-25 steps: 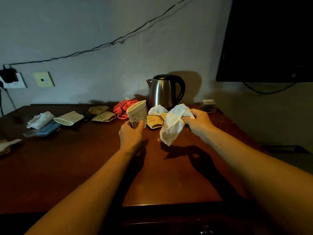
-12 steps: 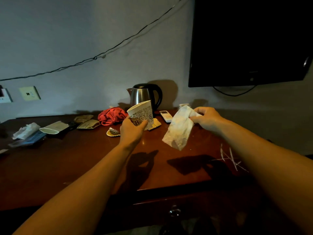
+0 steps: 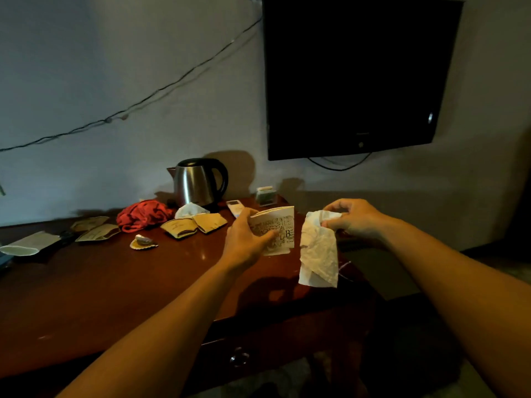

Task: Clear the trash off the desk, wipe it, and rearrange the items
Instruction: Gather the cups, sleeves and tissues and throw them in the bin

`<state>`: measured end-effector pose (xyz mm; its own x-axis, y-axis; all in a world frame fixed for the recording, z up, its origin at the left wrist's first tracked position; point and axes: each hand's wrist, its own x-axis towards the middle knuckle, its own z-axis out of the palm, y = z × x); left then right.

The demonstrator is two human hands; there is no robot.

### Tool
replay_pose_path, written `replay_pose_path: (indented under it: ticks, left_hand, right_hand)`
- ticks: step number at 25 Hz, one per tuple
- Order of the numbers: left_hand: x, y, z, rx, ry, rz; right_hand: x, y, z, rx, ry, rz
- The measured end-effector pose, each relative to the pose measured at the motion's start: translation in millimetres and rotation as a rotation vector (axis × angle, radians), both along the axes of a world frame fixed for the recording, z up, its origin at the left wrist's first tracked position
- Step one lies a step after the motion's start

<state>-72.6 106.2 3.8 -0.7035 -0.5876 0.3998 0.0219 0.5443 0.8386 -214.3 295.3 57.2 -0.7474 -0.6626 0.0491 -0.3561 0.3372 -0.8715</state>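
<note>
above the desk (image 3: 120, 285), left hand (image 3: 245, 242) fingers grip the paper cup (image 3: 277, 232); right hand (image 3: 355, 221) fingers pinch the tissue (image 3: 317, 254).

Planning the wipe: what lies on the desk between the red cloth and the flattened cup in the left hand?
In the head view, two flattened brown cup sleeves and a crumpled tissue.

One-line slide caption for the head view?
Left hand holds a flattened printed paper cup, right hand pinches a crumpled tissue above the cluttered desk.

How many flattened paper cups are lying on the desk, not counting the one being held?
5: a white flattened paper cup far left, two brown beside it, two brown before the steel kettle. Others may be out of frame.
</note>
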Motion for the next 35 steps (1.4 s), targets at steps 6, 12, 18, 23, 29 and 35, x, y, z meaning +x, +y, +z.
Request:
replay_pose_path:
  ticks: [6,12,18,23,29,35]
  left_hand:
    - [-44,65,-7,-0.039,-0.074,-0.104]
    - [-96,142,-27,-0.112,-0.126,-0.243]
    - [-143,226,-66,-0.17,-0.253,-0.402]
    - [-163,265,-115,-0.35,-0.339,-0.42]
    - [-175,260,-179,-0.337,-0.437,-0.34]
    - [-179,253,-242,-0.311,-0.548,-0.409]
  right_hand:
    - [-23,73,-14,0.085,-0.133,-0.018]
    - [-51,143,-41,0.205,-0.15,-0.172]
    - [-83,211,-83,0.321,-0.186,-0.361]
    - [-92,249,-137,0.408,-0.22,-0.465]
    - [-92,266,-207,0.536,-0.436,-0.414]
    - [-93,267,-318,0.549,-0.332,-0.475]
